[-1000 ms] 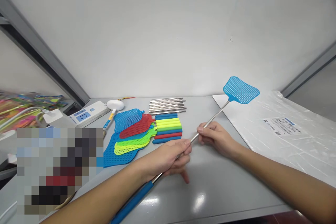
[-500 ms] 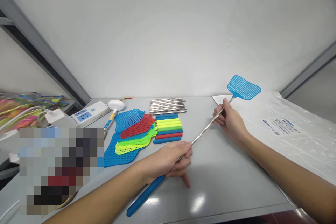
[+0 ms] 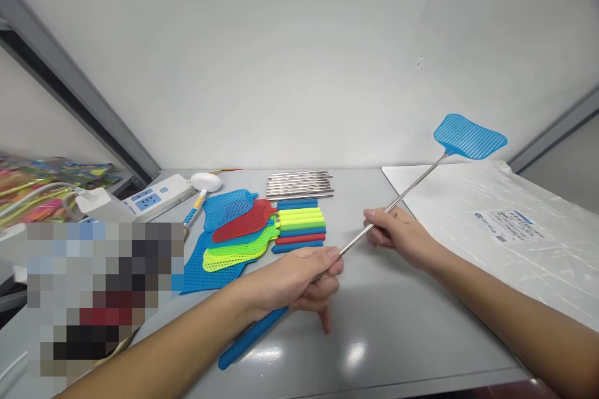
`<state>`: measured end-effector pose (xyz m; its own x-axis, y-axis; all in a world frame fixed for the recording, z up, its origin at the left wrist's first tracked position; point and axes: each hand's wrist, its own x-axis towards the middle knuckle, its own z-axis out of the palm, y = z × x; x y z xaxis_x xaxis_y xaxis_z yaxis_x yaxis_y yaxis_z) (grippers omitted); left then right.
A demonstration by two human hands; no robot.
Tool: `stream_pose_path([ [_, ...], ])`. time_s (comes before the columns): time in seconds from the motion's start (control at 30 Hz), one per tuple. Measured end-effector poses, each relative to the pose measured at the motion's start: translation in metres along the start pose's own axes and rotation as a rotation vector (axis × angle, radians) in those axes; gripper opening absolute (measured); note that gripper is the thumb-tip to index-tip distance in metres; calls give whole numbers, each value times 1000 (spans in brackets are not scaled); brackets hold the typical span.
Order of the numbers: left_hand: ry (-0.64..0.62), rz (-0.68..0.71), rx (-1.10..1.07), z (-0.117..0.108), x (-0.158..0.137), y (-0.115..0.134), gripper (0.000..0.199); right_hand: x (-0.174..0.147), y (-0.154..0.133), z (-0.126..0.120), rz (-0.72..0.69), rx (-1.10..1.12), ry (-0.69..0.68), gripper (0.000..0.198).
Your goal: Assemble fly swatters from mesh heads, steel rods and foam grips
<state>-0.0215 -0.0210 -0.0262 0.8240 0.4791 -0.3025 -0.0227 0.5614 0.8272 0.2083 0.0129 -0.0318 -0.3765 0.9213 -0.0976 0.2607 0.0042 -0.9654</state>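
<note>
A blue fly swatter (image 3: 469, 136) with a thin metal rod and a blue handle slants up to the right above the table. My left hand (image 3: 309, 274) is closed round its rod just above the handle, which sticks out below the wrist. Farther up, my right hand (image 3: 390, 230) pinches the rod between thumb and fingers. Left of my hands lie loose swatter heads: a red head (image 3: 246, 219), yellow-green heads (image 3: 241, 249) and blue heads (image 3: 228, 207). Beside them is a row of coloured handles (image 3: 299, 227), with a bundle of metal rods (image 3: 299, 184) behind.
A power strip (image 3: 161, 196) and a white-headed tool (image 3: 206, 182) are at the left, near bagged colourful items (image 3: 51, 190). White wrapped packaging (image 3: 468, 249) with a label covers the right side. A pale wall (image 3: 299, 62) rises behind the table; a blurred patch hides the lower left.
My right hand has slid down the rod toward my left hand. The swatter's head now sits farther up and right, with more rod showing beyond my right hand.
</note>
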Motion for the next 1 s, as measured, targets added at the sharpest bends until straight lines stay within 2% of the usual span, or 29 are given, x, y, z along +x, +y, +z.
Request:
stream_pose_path([
  [0.1,-2,4,-4,1,-1,1,37,4,3,-11,-38,29,81,57],
  [0.2,25,10,-3,0,-1,-2,35,9,11,-10,-41,80,102,54],
  [0.37,47,4,-22,0,0,-9,31,10,19,10,24,274,-56,48],
  [0.53,15,4,-26,6,2,-12,31,-3,11,27,-42,60,-233,46],
  [0.63,23,8,-12,7,2,-12,34,-3,9,26,-70,21,-270,48],
  [0.73,41,12,-21,3,3,-10,37,5,11,17,-88,31,-221,47],
  [1.0,43,15,-23,0,-1,-5,36,19,15,-25,-148,182,20,50],
])
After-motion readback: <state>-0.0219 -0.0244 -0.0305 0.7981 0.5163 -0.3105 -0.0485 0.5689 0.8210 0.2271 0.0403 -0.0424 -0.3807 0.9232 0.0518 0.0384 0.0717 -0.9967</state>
